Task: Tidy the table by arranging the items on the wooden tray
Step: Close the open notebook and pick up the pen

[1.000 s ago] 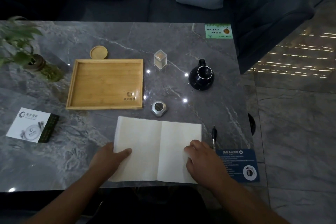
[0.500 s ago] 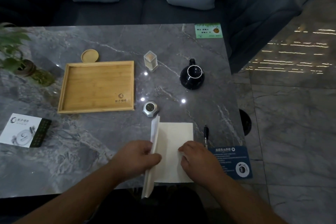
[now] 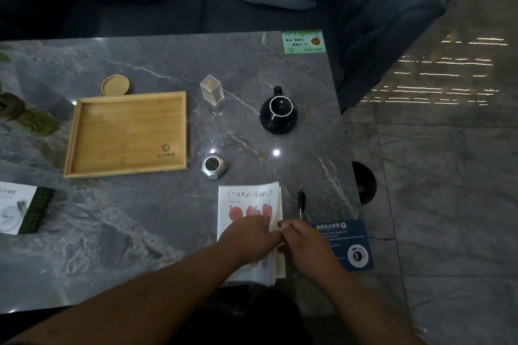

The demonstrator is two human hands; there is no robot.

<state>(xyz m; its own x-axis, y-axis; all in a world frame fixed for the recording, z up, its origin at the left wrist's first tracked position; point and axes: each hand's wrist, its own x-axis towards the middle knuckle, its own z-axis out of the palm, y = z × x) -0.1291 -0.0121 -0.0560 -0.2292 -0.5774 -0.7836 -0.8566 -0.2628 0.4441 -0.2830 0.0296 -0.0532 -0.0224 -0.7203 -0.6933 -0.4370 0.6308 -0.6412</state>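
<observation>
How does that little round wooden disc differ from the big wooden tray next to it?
The wooden disc is round; the wooden tray is rectangular. The disc is far smaller than the tray. The tray carries a dark printed logo in its near right corner, while the disc looks plain. The disc sits just beyond the tray's far left corner. Both are light wood with a raised rim, lie flat on the grey marble table, and hold nothing.

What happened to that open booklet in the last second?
The booklet has been folded shut: the left hand swung its left half over to the right, and the cover reading STRAY APPLE now faces up. Both hands rest on it, the right hand at its right edge. The wooden tray, black cup and pen lie as before.
</observation>
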